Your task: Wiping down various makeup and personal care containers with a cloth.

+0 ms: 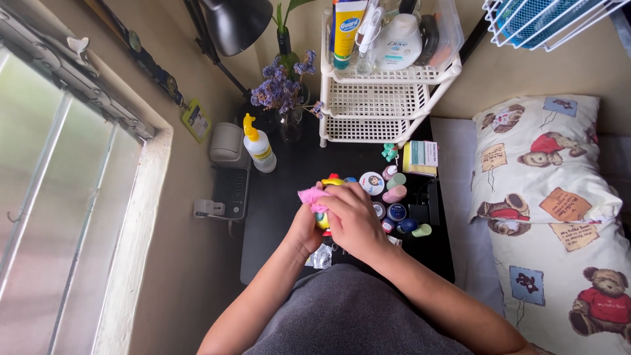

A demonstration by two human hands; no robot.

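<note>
Both my hands meet over the middle of a small black table (pixel 276 197). My left hand (pixel 303 230) grips a small yellow and red toy-like object (pixel 330 180), mostly hidden by my fingers. My right hand (pixel 353 218) lies over it and presses a pink cloth (pixel 311 197) against the object. Just right of my hands sits a cluster of small round jars and tins (pixel 393 204), with a round white tin (pixel 372 183) nearest the cloth.
A white three-tier plastic rack (pixel 388 98) with bottles and tubes stands at the back. Beside it are a vase of purple dried flowers (pixel 284 92), a white bottle with yellow cap (pixel 261 148) and a black lamp (pixel 236 23). Window at left, teddy-bear pillow (pixel 552 210) at right.
</note>
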